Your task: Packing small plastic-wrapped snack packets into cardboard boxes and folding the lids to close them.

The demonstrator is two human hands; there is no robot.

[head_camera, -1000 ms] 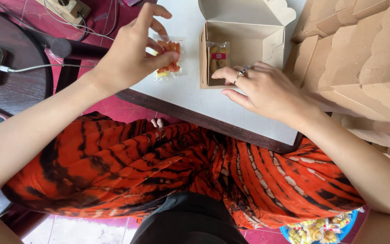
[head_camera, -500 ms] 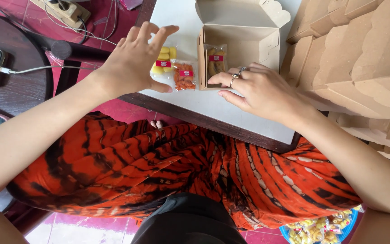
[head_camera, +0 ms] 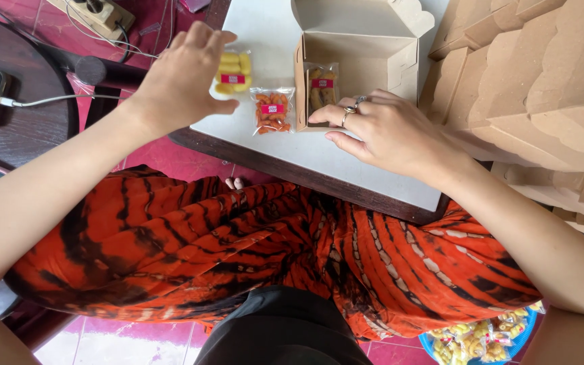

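Two small clear snack packets lie side by side on the white surface [head_camera: 265, 34], just left of the open cardboard box [head_camera: 359, 61]. The yellow-snack packet [head_camera: 232, 72] sits farther left and touches the fingertips of the left hand [head_camera: 180, 81], which hovers over it with fingers spread and loosely curled, gripping nothing firmly that I can tell. The orange-snack packet [head_camera: 272, 110] lies between the hands, apart from both, its long axis running away from the person. A third packet of brown sticks [head_camera: 320, 88] already stands inside the box against its left wall. The right hand [head_camera: 380, 128], wearing rings, rests flat at the box's near edge with fingers extended and empty, steadying the box. So the left hand is nearer both loose packets, and the box opening lies to their right. A stack of folded cardboard boxes [head_camera: 542, 74] rises at the far right.
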